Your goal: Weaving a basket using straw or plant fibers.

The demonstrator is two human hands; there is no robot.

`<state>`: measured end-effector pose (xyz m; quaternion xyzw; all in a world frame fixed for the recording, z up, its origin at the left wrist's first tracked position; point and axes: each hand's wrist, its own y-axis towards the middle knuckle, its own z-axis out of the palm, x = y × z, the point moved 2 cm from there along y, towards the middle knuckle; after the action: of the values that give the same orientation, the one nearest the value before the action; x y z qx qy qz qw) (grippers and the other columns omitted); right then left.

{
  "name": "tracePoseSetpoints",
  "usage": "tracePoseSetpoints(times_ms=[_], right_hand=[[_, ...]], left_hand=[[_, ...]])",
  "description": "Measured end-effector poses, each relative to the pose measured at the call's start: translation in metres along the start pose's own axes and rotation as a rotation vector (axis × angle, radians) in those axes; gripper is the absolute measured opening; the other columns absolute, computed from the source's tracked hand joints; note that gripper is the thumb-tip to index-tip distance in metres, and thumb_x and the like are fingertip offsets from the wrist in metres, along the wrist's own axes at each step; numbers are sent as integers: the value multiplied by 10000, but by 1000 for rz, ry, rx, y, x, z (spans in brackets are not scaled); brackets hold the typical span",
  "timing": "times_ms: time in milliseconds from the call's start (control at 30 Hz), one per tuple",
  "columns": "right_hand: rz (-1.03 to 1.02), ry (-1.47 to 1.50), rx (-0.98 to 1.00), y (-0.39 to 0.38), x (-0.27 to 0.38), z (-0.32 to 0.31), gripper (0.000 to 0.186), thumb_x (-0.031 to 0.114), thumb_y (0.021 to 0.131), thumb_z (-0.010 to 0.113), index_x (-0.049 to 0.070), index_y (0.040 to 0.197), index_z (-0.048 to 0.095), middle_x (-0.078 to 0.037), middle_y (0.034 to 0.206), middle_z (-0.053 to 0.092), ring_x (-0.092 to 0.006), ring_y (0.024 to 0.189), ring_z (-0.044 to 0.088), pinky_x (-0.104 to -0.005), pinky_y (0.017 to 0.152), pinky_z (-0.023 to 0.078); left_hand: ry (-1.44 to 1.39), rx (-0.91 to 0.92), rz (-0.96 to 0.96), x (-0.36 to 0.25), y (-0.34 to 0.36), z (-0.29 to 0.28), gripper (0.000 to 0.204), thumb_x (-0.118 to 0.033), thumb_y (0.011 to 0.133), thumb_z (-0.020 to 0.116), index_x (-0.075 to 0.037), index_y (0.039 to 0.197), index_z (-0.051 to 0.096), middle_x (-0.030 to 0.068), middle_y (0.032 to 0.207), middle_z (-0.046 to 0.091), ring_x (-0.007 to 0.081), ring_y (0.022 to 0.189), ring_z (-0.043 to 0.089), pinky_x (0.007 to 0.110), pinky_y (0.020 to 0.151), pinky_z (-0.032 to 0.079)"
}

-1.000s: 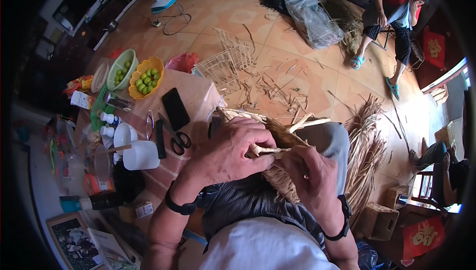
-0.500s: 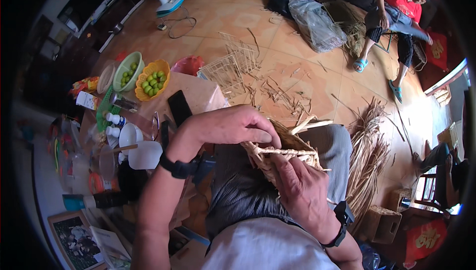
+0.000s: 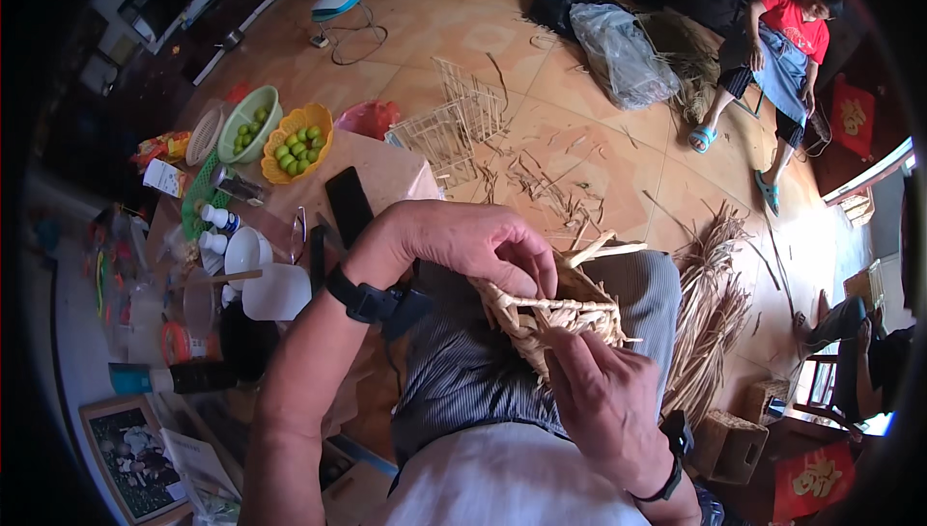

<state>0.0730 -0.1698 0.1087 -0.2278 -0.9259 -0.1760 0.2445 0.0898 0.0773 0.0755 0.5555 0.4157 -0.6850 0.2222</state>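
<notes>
A half-woven straw basket (image 3: 565, 316) rests on my lap, over grey striped trousers. My left hand (image 3: 463, 241), a black watch on its wrist, curls over the basket's near rim with fingers pressed into the weave. From below, my right hand (image 3: 601, 389) pinches a pale straw strand at the basket's lower edge. A few loose strand ends stick up from the basket's far side.
A low table (image 3: 391, 174) at left carries a black phone (image 3: 349, 206), glasses, white cups and bottles. A yellow bowl (image 3: 296, 143) and a green bowl (image 3: 249, 124) of green fruit sit beyond. Wire frames (image 3: 454, 121), straw scraps and a straw bundle (image 3: 710, 318) lie on the tiled floor. Another person (image 3: 772, 39) sits at far right.
My left hand has shifted over the basket's rim and the basket has turned and sits lower on my lap. My right hand has moved beneath it, gripping a strand.
</notes>
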Motion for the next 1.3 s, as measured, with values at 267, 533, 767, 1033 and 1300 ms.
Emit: tracePoseSetpoints(times_ms=[267, 533, 767, 1033, 1300], right_hand=[[139, 365, -77, 42, -45, -10, 113, 102, 961, 726, -3, 1003, 715, -178, 856, 663, -334, 823, 687, -421, 708, 525], [323, 847, 543, 81, -65, 20, 424, 396, 1048, 692, -24, 1027, 743, 13, 705, 614, -64, 714, 475, -301, 639, 424], [454, 1001, 327, 96, -104, 46, 376, 333, 1067, 671, 18, 864, 696, 3, 674, 658, -63, 539, 563, -262, 507, 422], [490, 976, 316, 96, -119, 57, 372, 330, 1073, 660, 16, 874, 676, 3, 656, 650, -58, 522, 585, -234, 484, 416], [474, 1049, 289, 95, -124, 63, 382, 337, 1076, 656, 20, 863, 680, 6, 637, 635, -47, 485, 531, -240, 427, 356]], left_hand=[[166, -232, -37, 2, 0, 4, 144, -100, 935, 701, 5, 1033, 717, 9, 913, 710, 86, 845, 645, 256, 771, 530], [113, -879, 125, 16, -1, 24, 121, -72, 920, 626, -2, 1018, 635, 5, 896, 640, 73, 823, 620, 243, 766, 519], [49, -909, 112, 18, 2, 27, 126, -78, 944, 634, 0, 1041, 651, 10, 877, 633, 73, 753, 622, 248, 676, 551], [125, -828, 77, 18, 4, 26, 166, -100, 941, 655, 5, 1070, 668, 23, 863, 642, 88, 708, 623, 267, 658, 564], [121, -797, 28, 14, 4, 25, 187, -70, 963, 635, 27, 1121, 652, 21, 957, 637, 65, 800, 616, 247, 687, 573]])
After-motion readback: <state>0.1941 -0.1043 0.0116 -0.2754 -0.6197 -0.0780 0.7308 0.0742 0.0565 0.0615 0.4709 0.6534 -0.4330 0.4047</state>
